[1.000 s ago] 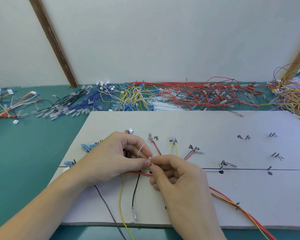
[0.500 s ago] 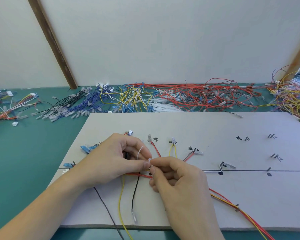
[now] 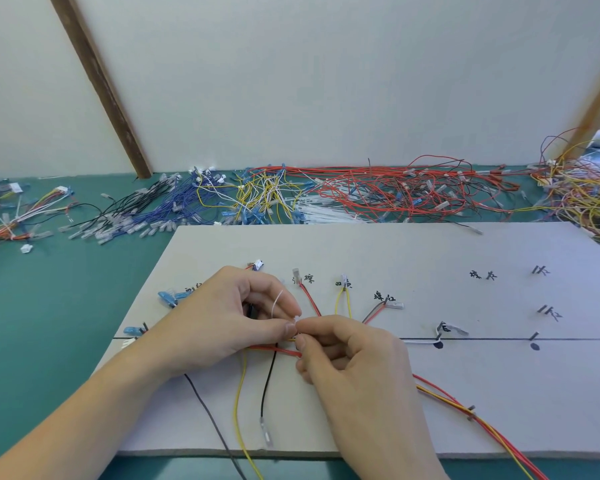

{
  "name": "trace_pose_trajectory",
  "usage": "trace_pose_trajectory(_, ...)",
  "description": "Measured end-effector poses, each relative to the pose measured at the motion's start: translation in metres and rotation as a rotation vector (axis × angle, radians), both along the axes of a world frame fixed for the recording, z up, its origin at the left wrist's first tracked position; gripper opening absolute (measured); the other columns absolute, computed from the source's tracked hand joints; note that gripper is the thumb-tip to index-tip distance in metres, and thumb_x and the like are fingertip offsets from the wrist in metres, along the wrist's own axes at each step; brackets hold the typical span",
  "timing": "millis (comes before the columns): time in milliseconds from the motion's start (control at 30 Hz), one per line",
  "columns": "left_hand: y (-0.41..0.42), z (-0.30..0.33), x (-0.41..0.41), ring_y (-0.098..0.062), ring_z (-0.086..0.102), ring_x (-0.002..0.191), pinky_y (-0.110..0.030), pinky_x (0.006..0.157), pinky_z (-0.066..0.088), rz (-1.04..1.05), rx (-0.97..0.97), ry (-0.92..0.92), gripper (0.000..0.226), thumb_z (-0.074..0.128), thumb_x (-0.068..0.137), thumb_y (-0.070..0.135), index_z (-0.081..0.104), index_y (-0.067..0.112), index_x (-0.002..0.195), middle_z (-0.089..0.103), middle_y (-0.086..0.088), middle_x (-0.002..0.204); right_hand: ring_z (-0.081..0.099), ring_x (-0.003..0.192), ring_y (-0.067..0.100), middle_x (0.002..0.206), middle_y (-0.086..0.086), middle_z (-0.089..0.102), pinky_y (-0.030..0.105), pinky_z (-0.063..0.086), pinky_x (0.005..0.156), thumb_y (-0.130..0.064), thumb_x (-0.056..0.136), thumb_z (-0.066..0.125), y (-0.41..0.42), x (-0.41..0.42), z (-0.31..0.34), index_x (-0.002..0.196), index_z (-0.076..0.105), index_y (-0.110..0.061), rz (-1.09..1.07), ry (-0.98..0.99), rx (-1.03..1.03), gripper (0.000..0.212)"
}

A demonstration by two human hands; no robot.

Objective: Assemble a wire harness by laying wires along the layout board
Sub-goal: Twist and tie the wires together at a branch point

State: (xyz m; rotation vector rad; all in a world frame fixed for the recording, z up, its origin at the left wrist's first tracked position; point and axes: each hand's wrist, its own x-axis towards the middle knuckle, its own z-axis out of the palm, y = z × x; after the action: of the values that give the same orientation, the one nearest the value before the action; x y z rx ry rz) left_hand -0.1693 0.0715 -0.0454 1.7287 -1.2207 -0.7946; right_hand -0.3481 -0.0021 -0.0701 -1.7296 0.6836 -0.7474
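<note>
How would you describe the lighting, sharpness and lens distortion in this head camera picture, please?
Head view: soft, even light, faint shadows, no glare; wide-angle bending curves the layout board edge and wooden beam; hands and white tie reasonably sharp, right corner wires smeared.

Two bare hands, the left hand (image 3: 222, 320) and the right hand (image 3: 354, 362), are seen with bare forearms behind the fingers, no sleeves, gloves, rings or watch being worn, and short, unpainted nails are shown at the fingertips.
</note>
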Motion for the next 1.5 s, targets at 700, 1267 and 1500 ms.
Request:
trace_pose_trajectory(700, 0.0017, -0.0011, 0.002, -0.017, 0.069, 0.074, -0.062, 0.085, 0.057, -0.021, 0.002, -0.006, 0.019, 0.081, 0.079, 0.033, 0.079, 0.024, 0.096, 0.079, -0.007, 0.087, 0.07, 0.064, 0.008, 0.071, -0.012, 0.074, 0.025, 0.059, 0.067, -0.014, 0.091, 0.074, -0.0006, -0.002, -0.0017, 0.089, 0.078, -0.033, 0.018, -0.024, 0.04, 0.02)
trace_pose_trajectory(1267, 0.0015, -0.0013, 0.0014, -0.042, 0.07, 0.084, -0.065, 0.085, 0.056, -0.012, -0.012, 0.01, 0.025, 0.082, 0.076, 0.04, 0.079, 0.025, 0.095, 0.079, -0.006, 0.086, 0.072, 0.066, 0.01, 0.071, -0.016, 0.074, 0.018, 0.057, 0.064, -0.01, 0.088, 0.075, -0.0011, -0.0001, -0.0046, 0.085, 0.077, -0.037, -0.003, -0.001, -0.009, 0.026)
trace_pose_trajectory(1500, 0.0016, 0.0003, 0.0009, -0.02, 0.073, 0.072, -0.064, 0.087, 0.056, -0.022, 0.017, 0.004, 0.016, 0.082, 0.081, 0.029, 0.078, 0.024, 0.096, 0.079, -0.006, 0.085, 0.069, 0.063, 0.009, 0.071, -0.015, 0.073, 0.017, 0.054, 0.062, -0.014, 0.09, 0.076, -0.0002, -0.0013, -0.0035, 0.089, 0.077, -0.035, 0.007, -0.025, -0.001, 0.021)
